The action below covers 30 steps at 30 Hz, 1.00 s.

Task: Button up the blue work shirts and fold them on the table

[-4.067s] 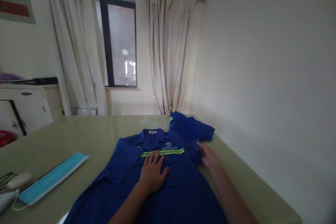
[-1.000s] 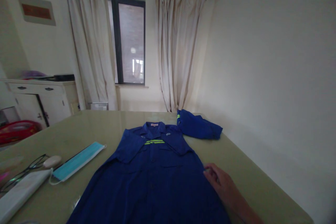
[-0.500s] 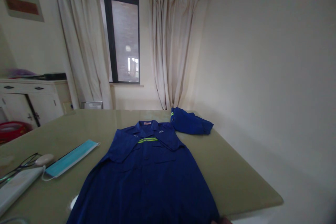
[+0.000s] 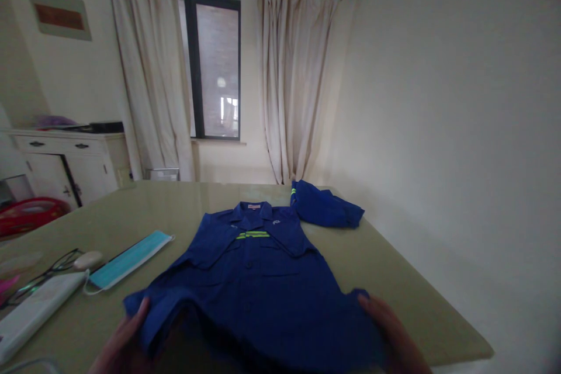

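Observation:
A dark blue work jacket (image 4: 263,280) lies front up on the table, collar toward the window, sleeves folded over its chest beside a yellow-green stripe. My left hand (image 4: 127,336) grips the lower left corner of the hem, thumb on top. At the lower right corner, my right hand (image 4: 392,327) holds the cloth in the same way. The hem between both hands is lifted off the table and blurred, with a dark gap beneath it. A second folded blue garment (image 4: 326,204) rests just beyond the jacket's right shoulder.
On the left of the table (image 4: 421,286) lie a blue face mask (image 4: 131,260), a white box-like object (image 4: 41,310), glasses (image 4: 55,266) and a pale oval object (image 4: 88,260). A wall runs along the right. A white cabinet (image 4: 94,158) and red basket (image 4: 33,216) stand back left.
Both hands have come up into view with the jacket's hem, which has risen and folded slightly away from me. The whole view has shifted a little to the left.

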Each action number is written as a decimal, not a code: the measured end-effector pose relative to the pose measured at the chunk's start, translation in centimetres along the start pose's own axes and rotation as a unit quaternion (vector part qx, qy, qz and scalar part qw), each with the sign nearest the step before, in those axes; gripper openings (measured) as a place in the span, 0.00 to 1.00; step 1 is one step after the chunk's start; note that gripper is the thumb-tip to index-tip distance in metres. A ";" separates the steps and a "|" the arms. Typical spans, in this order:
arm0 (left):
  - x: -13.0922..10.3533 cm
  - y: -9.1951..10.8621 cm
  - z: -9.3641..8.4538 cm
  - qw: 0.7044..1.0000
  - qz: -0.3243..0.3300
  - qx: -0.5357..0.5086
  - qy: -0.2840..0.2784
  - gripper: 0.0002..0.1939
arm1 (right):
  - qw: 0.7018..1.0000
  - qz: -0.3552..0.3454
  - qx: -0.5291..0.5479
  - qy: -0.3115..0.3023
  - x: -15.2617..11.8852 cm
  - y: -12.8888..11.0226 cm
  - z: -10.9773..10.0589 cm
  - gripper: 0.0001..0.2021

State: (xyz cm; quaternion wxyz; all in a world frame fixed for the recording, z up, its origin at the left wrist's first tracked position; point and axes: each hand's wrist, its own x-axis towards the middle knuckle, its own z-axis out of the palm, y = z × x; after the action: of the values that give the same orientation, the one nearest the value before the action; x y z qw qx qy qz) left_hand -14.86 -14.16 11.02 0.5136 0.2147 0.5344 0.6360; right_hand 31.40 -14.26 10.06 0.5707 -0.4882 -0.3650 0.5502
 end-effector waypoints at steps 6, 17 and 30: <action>10.1 7.9 13.1 0.963 0.114 -0.236 -0.067 0.06 | 0.989 -0.130 0.007 0.069 16.5 -8.0 9.2 0.15; 18.7 -2.2 1.7 0.725 0.336 0.599 0.057 0.35 | 0.876 -0.258 -0.400 0.080 18.5 3.0 5.3 0.18; 18.9 0.3 -2.5 0.861 0.139 0.481 -0.092 0.52 | 0.835 0.009 -0.479 -0.271 16.1 -0.6 1.4 0.20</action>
State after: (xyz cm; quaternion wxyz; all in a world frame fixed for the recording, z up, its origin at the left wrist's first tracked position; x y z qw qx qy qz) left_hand -24.24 1.34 5.21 0.2997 0.5647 0.6890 0.3415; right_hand 32.32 1.89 9.06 0.1381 -0.5351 -0.7187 0.4219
